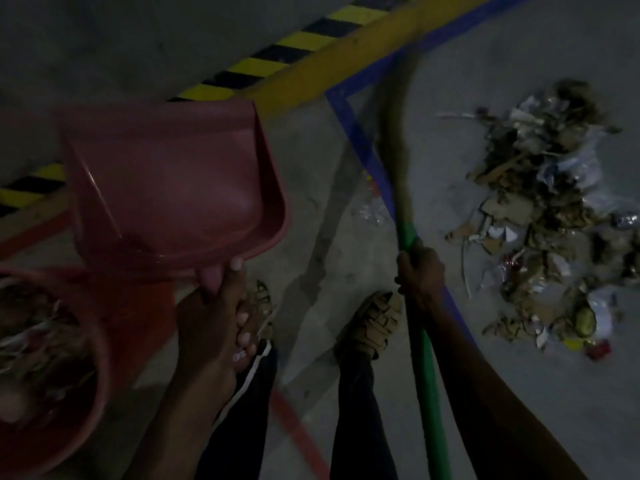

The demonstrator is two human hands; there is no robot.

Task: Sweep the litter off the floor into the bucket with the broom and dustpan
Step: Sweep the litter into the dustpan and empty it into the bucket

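left hand (214, 306) grips the dustpan (173, 188) handle at nine o'clock; right hand (420, 271) wraps the broom (412, 244), litter (547, 209) at three.

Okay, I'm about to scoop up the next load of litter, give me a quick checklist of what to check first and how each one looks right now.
1. Dustpan held firmly: ok, the left hand grips its handle.
2. Dustpan emptied: ok, its inside shows bare.
3. Broom in hand: ok, the right hand grips the green handle.
4. Litter pile gathered: ok, it lies in one heap right of the broom.
5. Dustpan down beside the pile: not ok, it is held up, left of the broom.
6. Room left in the bucket: cannot tell, only part shows, with litter inside.
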